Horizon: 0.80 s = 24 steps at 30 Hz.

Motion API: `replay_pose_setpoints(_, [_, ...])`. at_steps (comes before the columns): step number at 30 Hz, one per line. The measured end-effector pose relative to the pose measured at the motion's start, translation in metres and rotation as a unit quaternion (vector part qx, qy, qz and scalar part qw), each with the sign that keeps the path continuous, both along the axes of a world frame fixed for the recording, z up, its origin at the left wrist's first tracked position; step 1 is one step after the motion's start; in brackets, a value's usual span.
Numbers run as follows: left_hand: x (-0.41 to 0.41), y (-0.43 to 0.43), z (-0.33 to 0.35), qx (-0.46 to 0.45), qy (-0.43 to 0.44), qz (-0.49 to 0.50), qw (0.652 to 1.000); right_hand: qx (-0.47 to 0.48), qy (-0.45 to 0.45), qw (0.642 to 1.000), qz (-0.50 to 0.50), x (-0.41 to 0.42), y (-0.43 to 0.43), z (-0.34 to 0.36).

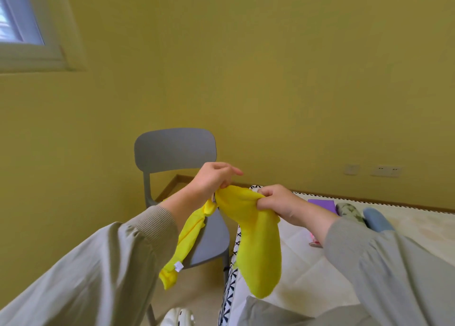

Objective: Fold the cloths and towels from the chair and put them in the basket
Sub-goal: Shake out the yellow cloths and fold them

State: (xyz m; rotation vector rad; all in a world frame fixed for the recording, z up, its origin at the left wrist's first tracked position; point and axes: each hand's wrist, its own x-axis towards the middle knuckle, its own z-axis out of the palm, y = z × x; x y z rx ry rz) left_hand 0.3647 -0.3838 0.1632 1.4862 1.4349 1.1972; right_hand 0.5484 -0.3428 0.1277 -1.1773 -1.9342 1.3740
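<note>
A grey plastic chair (pixel 177 153) is standing against the yellow wall (pixel 270 67), its seat showing bare where it is visible, and a bed (pixel 320 276) with a cream quilted mattress is sitting just beside it on the right. On the mattress, a purple folded cloth (pixel 322 204), a patterned green roll (pixel 349 212) and a blue roll (pixel 375 218) are lying near the far edge, partly hidden behind the right sleeve (pixel 384 264). A white-framed window (pixel 27 30) is sitting at the upper left, and wall sockets (pixel 385 171) are showing low on the right.

Both hands are holding a yellow cloth (pixel 256 242) in the air between chair and bed. The left hand (pixel 214 178) is pinching one top edge with closed fingers, while the right hand (pixel 275 202) is gripping a bunched edge. The thin, soft fabric is hanging in two drooping lobes, one carrying a small white tag (pixel 178 266), with open room beneath.
</note>
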Motion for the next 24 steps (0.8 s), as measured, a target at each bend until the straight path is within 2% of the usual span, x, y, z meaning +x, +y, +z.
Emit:
replay_pose_setpoints(4, [0.002, 0.000, -0.003, -0.006, 0.165, -0.004, 0.986, 0.002, 0.005, 1.000, -0.017, 0.001, -0.002, 0.001])
replay_pose_setpoints(11, [0.004, 0.001, 0.000, 0.004, 0.422, 0.006, 0.907, 0.019, 0.015, 1.000, 0.002, -0.003, -0.002, 0.020])
replay_pose_setpoints(17, [0.013, 0.001, 0.005, -0.020, 0.486, 0.058, 0.872, 0.029, 0.008, 0.999, 0.012, -0.009, -0.004, 0.029])
replay_pose_setpoints(21, [0.018, 0.000, 0.012, 0.010, 0.463, 0.103, 0.880, 0.009, 0.037, 0.998, -0.043, -0.007, -0.003, 0.037])
replay_pose_setpoints(24, [0.020, 0.000, 0.017, 0.039, 0.423, 0.124, 0.897, 0.038, 0.025, 0.998, -0.039, -0.004, -0.003, 0.042])
